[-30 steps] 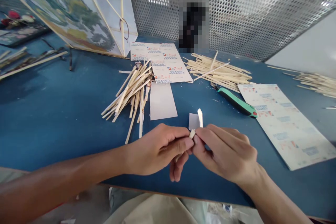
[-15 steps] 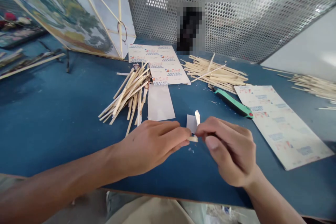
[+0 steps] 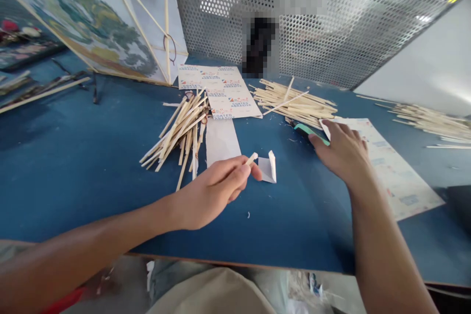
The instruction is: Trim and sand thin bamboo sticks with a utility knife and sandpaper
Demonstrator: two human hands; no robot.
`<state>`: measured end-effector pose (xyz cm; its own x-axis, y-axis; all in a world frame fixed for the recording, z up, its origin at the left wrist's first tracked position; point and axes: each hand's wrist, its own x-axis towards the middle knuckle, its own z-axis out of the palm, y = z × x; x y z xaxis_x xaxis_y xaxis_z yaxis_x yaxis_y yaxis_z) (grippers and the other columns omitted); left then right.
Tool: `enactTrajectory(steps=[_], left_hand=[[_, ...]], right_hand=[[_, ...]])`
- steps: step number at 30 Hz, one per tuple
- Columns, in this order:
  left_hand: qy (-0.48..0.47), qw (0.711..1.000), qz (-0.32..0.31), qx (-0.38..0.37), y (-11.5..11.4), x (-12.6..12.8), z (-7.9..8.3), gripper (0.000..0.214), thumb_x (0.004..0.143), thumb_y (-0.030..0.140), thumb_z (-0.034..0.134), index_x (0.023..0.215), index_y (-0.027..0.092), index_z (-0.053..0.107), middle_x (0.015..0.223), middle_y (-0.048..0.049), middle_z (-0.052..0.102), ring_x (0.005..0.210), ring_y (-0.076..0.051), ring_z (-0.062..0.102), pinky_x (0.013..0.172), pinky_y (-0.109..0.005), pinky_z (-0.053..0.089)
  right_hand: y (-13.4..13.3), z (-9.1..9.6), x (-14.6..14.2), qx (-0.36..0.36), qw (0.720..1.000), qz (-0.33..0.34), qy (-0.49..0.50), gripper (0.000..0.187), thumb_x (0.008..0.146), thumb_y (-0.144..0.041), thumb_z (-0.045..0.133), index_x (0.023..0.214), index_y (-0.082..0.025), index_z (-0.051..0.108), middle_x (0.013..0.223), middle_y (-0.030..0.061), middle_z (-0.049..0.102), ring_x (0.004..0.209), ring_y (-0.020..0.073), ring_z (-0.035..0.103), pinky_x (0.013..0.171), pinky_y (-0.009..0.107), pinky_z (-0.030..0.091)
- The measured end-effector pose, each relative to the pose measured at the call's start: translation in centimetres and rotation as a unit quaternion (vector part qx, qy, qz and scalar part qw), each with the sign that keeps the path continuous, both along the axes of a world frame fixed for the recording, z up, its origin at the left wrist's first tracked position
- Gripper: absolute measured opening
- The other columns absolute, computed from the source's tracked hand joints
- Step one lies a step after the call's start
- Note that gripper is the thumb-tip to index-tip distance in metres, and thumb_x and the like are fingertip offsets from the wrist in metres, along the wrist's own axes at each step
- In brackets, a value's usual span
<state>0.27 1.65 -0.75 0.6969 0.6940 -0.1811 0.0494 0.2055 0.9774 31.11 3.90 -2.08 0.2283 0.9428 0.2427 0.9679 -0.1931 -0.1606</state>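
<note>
My left hand [image 3: 217, 189] pinches a short bamboo stick [image 3: 251, 159] between thumb and forefinger, just left of a small folded scrap of paper [image 3: 268, 168] lying on the blue table [image 3: 81, 157]. My right hand [image 3: 344, 152] has reached out to the right. Its thumb and fingers close round the handle of a green utility knife [image 3: 308, 131]; most of the knife is hidden under the hand.
A loose heap of short sticks [image 3: 180, 130] lies left of a white paper strip [image 3: 222, 140]. Printed abrasive sheets [image 3: 228, 94] and longer sticks [image 3: 294, 100] lie behind; another printed sheet [image 3: 395, 169] is at the right. A painted kite frame [image 3: 99, 29] leans against a perforated metal screen [image 3: 342, 24].
My hands were together on the short stick over the scrap. The right hand has let go and moved right to the knife; the left keeps the stick.
</note>
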Motion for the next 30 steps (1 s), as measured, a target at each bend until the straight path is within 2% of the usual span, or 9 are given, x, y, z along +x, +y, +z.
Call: enactTrajectory(steps=[1,3,6,9,12,15,21,27,30], left_hand=[[-0.032,0.998,-0.004,-0.053,0.0,0.1,0.1,0.03,0.109,0.038,0.037,0.104,0.017,0.058,0.067,0.008,0.032,0.054,-0.009,0.026,0.051,-0.023,0.026],[-0.073,0.991,-0.026,-0.109,-0.1,0.3,0.4,0.025,0.108,0.034,0.04,0.1,0.016,0.057,0.066,0.0079,0.035,0.052,-0.007,0.028,0.05,-0.022,0.025],[-0.083,0.99,-0.041,-0.104,-0.3,0.3,0.8,0.029,0.108,0.037,0.041,0.099,0.015,0.058,0.063,0.0059,0.044,0.049,-0.007,0.035,0.049,-0.023,0.027],[-0.094,0.989,-0.011,-0.111,-0.3,0.4,0.7,0.029,0.108,0.035,0.043,0.097,0.014,0.059,0.059,0.0095,0.031,0.048,-0.007,0.021,0.047,-0.022,0.019],[-0.114,0.986,0.003,-0.123,-0.2,0.5,0.5,0.025,0.107,0.028,0.039,0.097,0.014,0.057,0.062,0.0103,0.024,0.049,-0.007,0.014,0.046,-0.021,0.016],[-0.114,0.986,0.004,-0.124,-0.2,0.5,0.5,0.022,0.106,0.028,0.038,0.095,0.016,0.054,0.062,0.0103,0.025,0.048,-0.007,0.013,0.046,-0.021,0.016],[-0.083,0.992,0.007,-0.093,-0.3,0.2,0.2,0.026,0.107,0.034,0.037,0.091,0.018,0.049,0.06,0.0111,0.025,0.047,-0.007,0.015,0.046,-0.021,0.018],[-0.058,0.997,0.025,-0.039,-0.6,-0.2,-0.1,0.029,0.107,0.042,0.042,0.092,0.019,0.052,0.061,0.0103,0.031,0.048,-0.007,0.021,0.047,-0.021,0.02],[-0.053,0.998,0.034,-0.03,-0.8,0.1,0.1,0.029,0.107,0.043,0.042,0.092,0.019,0.051,0.059,0.0103,0.031,0.048,-0.008,0.022,0.046,-0.021,0.02]], right_hand=[[0.6,-0.7,1.3,-0.024,1.0,-0.01,-0.016,0.053,0.095,-0.049,0.052,0.131,-0.013,0.062,0.131,0.0272,0.063,0.121,0.0488,0.054,0.095,0.064,0.04],[1.1,-1.6,2.9,-0.049,0.998,-0.003,-0.031,0.052,0.095,-0.05,0.05,0.126,-0.011,0.066,0.128,0.0289,0.063,0.124,0.0517,0.05,0.096,0.067,0.037],[-0.5,-1.2,2.9,-0.051,0.997,0.034,-0.039,0.048,0.098,-0.045,0.046,0.127,-0.01,0.063,0.121,0.0263,0.066,0.119,0.045,0.056,0.097,0.059,0.041],[-4.5,0.8,0.5,-0.041,0.995,0.093,-0.015,0.053,0.101,-0.05,0.046,0.138,-0.013,0.051,0.106,0.0155,0.072,0.09,0.0302,0.068,0.075,0.039,0.051],[-8.6,2.4,-2.8,0.047,0.983,0.173,-0.03,0.052,0.104,-0.047,0.046,0.148,-0.02,0.045,0.109,0.0116,0.072,0.074,0.0235,0.068,0.057,0.031,0.046],[-10.4,2.6,-5.4,0.107,0.962,0.234,-0.087,0.049,0.105,-0.044,0.044,0.149,-0.021,0.049,0.093,0.0059,0.071,0.063,0.0191,0.066,0.049,0.027,0.038],[-9.3,1.3,-6.8,0.108,0.962,0.236,-0.085,0.045,0.106,-0.042,0.046,0.143,-0.019,0.055,0.088,0.0036,0.071,0.061,0.0168,0.067,0.048,0.028,0.035],[-8.6,1.8,-7.4,0.084,0.958,0.258,-0.094,0.038,0.107,-0.037,0.04,0.135,-0.017,0.056,0.093,0.0056,0.073,0.069,0.0201,0.07,0.055,0.03,0.04],[-8.4,1.8,-7.7,0.104,0.956,0.242,-0.129,0.037,0.107,-0.037,0.036,0.124,-0.014,0.059,0.093,0.0084,0.073,0.071,0.0209,0.069,0.06,0.032,0.041]])
